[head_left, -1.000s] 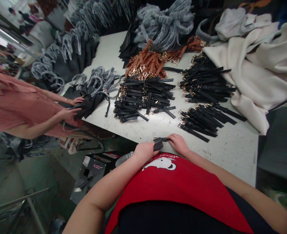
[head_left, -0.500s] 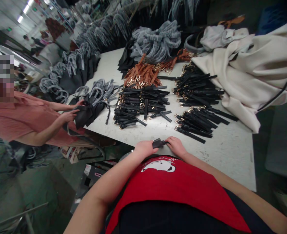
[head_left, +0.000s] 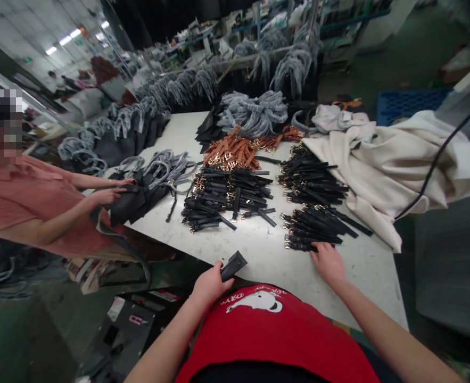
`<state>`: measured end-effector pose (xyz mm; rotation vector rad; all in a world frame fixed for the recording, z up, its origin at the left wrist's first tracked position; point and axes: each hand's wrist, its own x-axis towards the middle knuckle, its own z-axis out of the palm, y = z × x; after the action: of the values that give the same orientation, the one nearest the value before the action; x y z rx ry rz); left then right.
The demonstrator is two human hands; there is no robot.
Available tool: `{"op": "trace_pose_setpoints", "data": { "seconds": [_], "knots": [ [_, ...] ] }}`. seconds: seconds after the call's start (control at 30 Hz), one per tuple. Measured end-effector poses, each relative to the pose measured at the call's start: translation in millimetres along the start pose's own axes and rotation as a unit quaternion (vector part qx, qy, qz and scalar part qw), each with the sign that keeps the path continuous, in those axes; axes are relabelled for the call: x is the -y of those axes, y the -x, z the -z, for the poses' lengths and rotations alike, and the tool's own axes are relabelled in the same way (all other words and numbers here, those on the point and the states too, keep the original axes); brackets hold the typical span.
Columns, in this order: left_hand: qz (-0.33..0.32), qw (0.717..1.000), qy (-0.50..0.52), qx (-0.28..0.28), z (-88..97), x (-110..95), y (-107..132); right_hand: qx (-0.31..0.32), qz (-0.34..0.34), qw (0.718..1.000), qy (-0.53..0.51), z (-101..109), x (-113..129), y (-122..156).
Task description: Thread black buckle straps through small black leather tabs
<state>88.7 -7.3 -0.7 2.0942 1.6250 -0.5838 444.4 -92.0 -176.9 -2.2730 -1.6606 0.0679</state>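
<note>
On the white table [head_left: 264,247], the right hand [head_left: 330,264] touches the nearest buckled strap [head_left: 299,247], pinched or not I can't tell, likely lining it up, needing a soft touch next, while the left hand [head_left: 209,286] grips a black strip [head_left: 235,264].

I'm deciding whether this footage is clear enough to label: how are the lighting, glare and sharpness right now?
In the head view, ceiling lights show as bright streaks; in the head view, the table shines palely below the middle black straps; in the head view, the left hand and right hand are readable, the lower-left floor dim.
</note>
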Motion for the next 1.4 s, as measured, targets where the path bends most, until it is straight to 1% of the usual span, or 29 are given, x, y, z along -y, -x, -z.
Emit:
{"op": "trace_pose_setpoints", "data": {
  "seconds": [0.07,0.17,0.23,0.3,0.33,0.4,0.47,0.5,0.57,0.67,0.77,0.8,0.87,0.97,1.03,1.1,1.17,1.27,1.33,1.4],
  "knots": [
    [-0.005,1.000,0.010,-0.009,0.7,3.1,-1.0,-0.007,0.039,0.999,-0.025,3.0,24.1,-14.2],
    [-0.017,0.999,0.023,-0.019,8.5,11.0,-1.5,0.032,0.113,0.991,-0.071,-0.7,79.5,-50.3],
    [-0.025,0.999,0.029,-0.020,15.3,17.2,-2.3,0.065,0.121,0.988,-0.076,-7.7,118.1,-82.2],
    [-0.028,0.999,0.036,-0.017,21.0,24.3,-4.4,0.104,0.117,0.985,-0.066,-16.3,150.4,-115.6],
    [-0.028,0.999,0.039,-0.016,22.9,28.3,-6.2,0.126,0.120,0.983,-0.057,-20.7,162.8,-131.2],
    [-0.025,0.999,0.045,-0.014,25.0,38.1,-11.5,0.170,0.125,0.977,-0.025,-28.8,180.2,-156.6],
    [-0.026,0.998,0.049,-0.008,25.2,49.3,-18.2,0.187,0.126,0.974,-0.010,-35.9,189.9,-169.2],
    [-0.030,0.998,0.049,-0.001,25.1,54.9,-21.7,0.195,0.128,0.972,-0.005,-38.9,193.2,-169.2],
    [-0.037,0.998,0.046,0.014,25.2,64.5,-27.6,0.214,0.139,0.967,-0.003,-43.3,198.1,-155.4],
    [-0.052,0.998,0.029,0.035,28.2,71.8,-33.6,0.222,0.163,0.961,-0.030,-44.8,200.0,-109.3],
    [-0.078,0.996,-0.003,0.051,35.3,68.4,-38.7,0.194,0.161,0.965,-0.078,-41.6,191.9,-60.5],
    [-0.089,0.994,-0.017,0.056,38.1,64.5,-40.7,0.184,0.155,0.966,-0.094,-40.3,187.4,-48.6],
    [-0.115,0.990,-0.049,0.066,43.2,51.9,-46.2,0.167,0.134,0.969,-0.124,-39.4,177.9,-33.2],
    [-0.158,0.981,-0.095,0.068,45.1,23.0,-58.7,0.152,0.100,0.972,-0.148,-42.6,166.8,-25.8],
    [-0.181,0.974,-0.115,0.071,41.9,3.5,-67.7,0.150,0.096,0.974,-0.142,-45.9,163.4,-25.0],
    [-0.193,0.970,-0.129,0.069,37.5,-8.8,-73.3,0.147,0.097,0.975,-0.133,-47.9,162.4,-24.6],
    [-0.182,0.971,-0.140,0.070,34.6,-10.4,-73.6,0.143,0.098,0.976,-0.129,-48.3,162.5,-24.0],
    [-0.155,0.973,-0.156,0.076,33.0,-1.3,-66.4,0.146,0.100,0.976,-0.126,-47.7,162.7,-23.3],
    [-0.147,0.974,-0.158,0.071,31.1,2.2,-61.1,0.150,0.099,0.976,-0.122,-47.4,162.2,-23.3],
    [-0.140,0.977,-0.150,0.063,27.7,0.3,-58.1,0.153,0.100,0.976,-0.118,-47.2,161.5,-23.6]
  ]
}}
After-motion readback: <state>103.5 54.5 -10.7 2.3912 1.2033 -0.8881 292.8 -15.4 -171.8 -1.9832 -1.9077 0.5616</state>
